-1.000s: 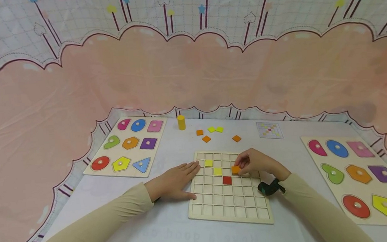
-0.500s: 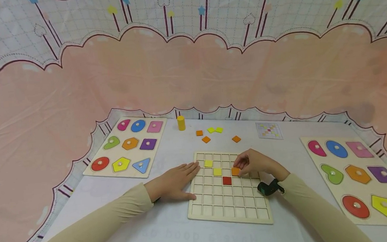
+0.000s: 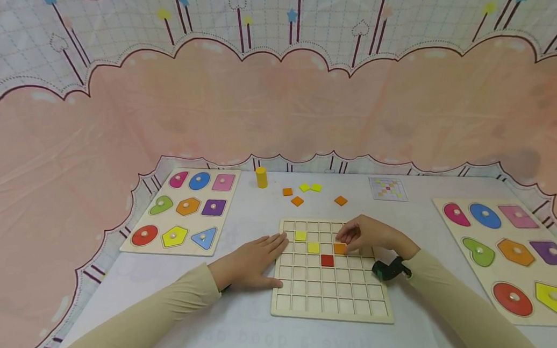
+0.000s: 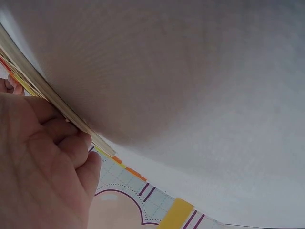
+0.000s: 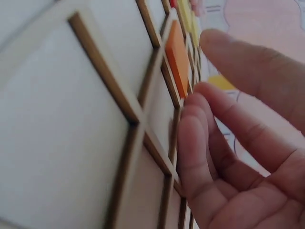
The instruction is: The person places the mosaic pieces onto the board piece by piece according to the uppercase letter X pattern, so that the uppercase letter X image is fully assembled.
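A wooden grid board lies on the table, with two yellow tiles, such as the near yellow tile, and a red tile in a diagonal line of cells. My left hand rests flat at the board's left edge, fingertips on its rim. An orange tile sits in a cell up and right of the red one. My right hand is over the board's right side, fingertips right at that tile. In the right wrist view the thumb and fingers stand apart, with the orange tile beyond them in its cell.
Behind the board lie loose orange tiles and yellow tiles. A yellow cylinder stands at the back, and a pattern card lies back right. Knobbed shape puzzles flank the board: a left puzzle and a right puzzle.
The orange tile at my right fingertips has gone down slightly into its cell, and the fingers have loosened from it. My left hand has stayed still.
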A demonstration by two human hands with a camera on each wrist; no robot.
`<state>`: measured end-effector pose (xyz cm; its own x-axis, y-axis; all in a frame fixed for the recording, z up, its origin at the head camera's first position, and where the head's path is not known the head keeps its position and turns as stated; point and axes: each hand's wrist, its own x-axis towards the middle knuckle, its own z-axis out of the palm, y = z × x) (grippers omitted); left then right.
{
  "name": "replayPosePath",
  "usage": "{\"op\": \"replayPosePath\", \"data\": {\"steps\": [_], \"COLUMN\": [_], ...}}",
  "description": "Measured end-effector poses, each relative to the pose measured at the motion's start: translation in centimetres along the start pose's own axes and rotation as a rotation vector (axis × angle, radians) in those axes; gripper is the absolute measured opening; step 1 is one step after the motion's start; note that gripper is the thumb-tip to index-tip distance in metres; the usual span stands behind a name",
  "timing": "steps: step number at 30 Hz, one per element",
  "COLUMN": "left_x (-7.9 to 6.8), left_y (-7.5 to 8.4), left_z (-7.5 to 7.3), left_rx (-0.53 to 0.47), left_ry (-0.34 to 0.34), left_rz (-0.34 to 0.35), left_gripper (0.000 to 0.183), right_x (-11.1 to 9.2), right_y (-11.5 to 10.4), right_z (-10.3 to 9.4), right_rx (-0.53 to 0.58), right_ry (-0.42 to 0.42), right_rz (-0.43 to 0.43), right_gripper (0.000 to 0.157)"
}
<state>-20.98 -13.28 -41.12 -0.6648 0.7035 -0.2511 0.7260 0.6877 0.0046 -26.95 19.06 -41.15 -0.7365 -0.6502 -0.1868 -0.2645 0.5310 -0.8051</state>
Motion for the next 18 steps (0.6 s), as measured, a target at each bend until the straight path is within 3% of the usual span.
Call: {"op": "replayPosePath", "data": {"steps": [8,18], "left_x": [0.0,-0.1], "left_y": [0.0,0.2], "left_z": [-0.1,-0.4], "left_rx": [-0.004,-0.008], "left_ry": [-0.009,-0.01], "left_rz": [-0.005,-0.004], "left_gripper": [0.094,0.093], "right_x": [-0.2,1.3], "right_y": [0.8,1.2], "right_z": [-1.5,-4.3], "right_rx": [0.123,0.159], "right_ry": [-0.014,0.135], "right_rz": [-0.016,-0.013], "right_gripper": [0.036,0.038]}}
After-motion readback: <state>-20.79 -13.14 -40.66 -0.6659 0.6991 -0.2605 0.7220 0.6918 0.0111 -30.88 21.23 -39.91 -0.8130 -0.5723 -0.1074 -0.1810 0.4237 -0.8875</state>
